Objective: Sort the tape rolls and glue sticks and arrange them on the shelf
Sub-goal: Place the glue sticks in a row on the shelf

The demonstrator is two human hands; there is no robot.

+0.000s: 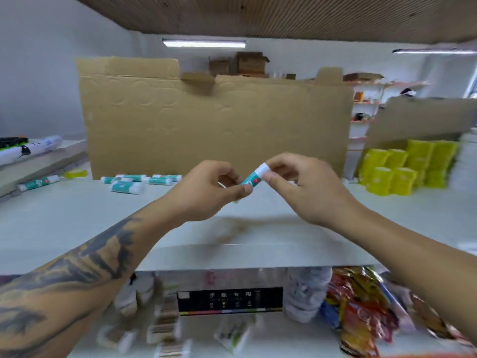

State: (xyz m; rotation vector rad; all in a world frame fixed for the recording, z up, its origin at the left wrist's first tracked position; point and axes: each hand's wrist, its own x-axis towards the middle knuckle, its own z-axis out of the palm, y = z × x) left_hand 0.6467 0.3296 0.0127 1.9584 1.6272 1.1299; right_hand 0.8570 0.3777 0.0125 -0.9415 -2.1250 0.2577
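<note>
A teal glue stick with a white cap [254,177] is held between both hands above the white shelf [77,223]. My left hand [206,189] pinches its lower teal end. My right hand [296,184] pinches the white cap end. Several more teal and white glue sticks [136,182] lie on the shelf at the back left, in front of a cardboard sheet [214,125]. One further glue stick [38,183] lies apart at the far left. No tape rolls are clearly visible.
Yellow packs [405,166] are stacked at the right of the shelf. A lower shelf holds a dark box with coloured stripe [229,301], small packs and colourful snack bags [361,306]. A side ledge with pens [25,148] is at the left.
</note>
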